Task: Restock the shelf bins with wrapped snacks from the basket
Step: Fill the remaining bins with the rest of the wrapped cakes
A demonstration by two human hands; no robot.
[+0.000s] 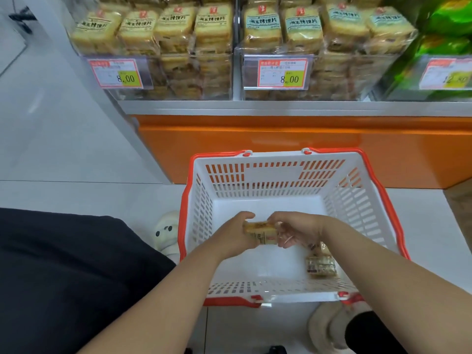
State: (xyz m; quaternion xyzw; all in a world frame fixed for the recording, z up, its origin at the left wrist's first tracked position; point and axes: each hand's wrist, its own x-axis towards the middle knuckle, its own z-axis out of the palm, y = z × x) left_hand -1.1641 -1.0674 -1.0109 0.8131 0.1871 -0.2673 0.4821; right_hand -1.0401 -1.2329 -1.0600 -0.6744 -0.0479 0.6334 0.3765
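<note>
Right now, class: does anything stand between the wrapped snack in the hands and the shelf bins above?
Nothing visible does. Both the left hand and right hand hold the snack above the basket, and the space up to the shelf bins looks open.

This was a shop, a small grocery aisle. Ahead of the hands and above them, clear shelf bins [301, 72] held stacked wrapped toast-slice packets [176, 29] behind printed price tags [282, 72] reading 8.00. Beneath the hands a white-and-orange shopping basket [362, 200] stood on pale floor tiles [63, 154], against the shelf's orange base panel [281, 134].
</note>
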